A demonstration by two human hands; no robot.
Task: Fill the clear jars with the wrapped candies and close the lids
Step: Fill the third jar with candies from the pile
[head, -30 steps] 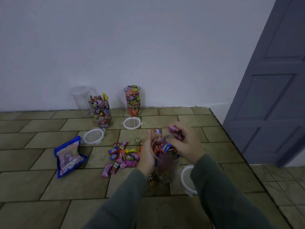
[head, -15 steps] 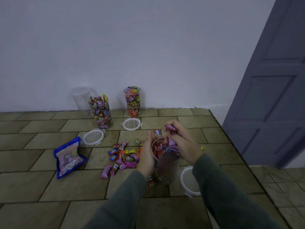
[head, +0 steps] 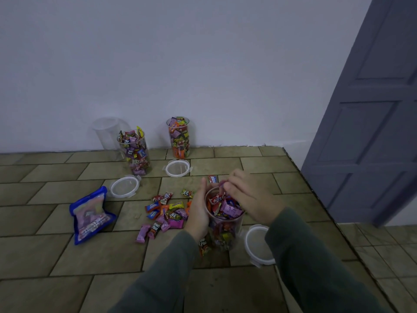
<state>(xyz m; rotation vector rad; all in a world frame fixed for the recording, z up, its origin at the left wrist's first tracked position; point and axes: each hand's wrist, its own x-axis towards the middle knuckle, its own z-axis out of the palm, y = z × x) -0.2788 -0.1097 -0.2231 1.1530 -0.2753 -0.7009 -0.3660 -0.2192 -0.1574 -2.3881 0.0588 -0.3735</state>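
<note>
Clear, stiff plastic makes up the nearest jar (head: 224, 219), which stands on the tiled floor (head: 67, 256) and is packed with wrapped candies up to its rim. The left hand (head: 198, 213) curls around its side wall, which looks like the right place to steady something this smooth and likely slippery. The right hand (head: 248, 197) hovers over the mouth, fingertips pinching a pink candy (head: 222, 184). Such candies are light and crinkly, best taken by the wrapper with a light pinch. This jar's lid (head: 257, 245) lies just beside its base, on the right. Left of the jar, loose candies (head: 167, 213) are scattered, and a blue pouch (head: 91, 214) lies further left. Further off, two filled jars (head: 135, 152) stand open near the wall, their lids (head: 124, 186) on the floor, with an empty jar (head: 106, 134) behind.
</note>
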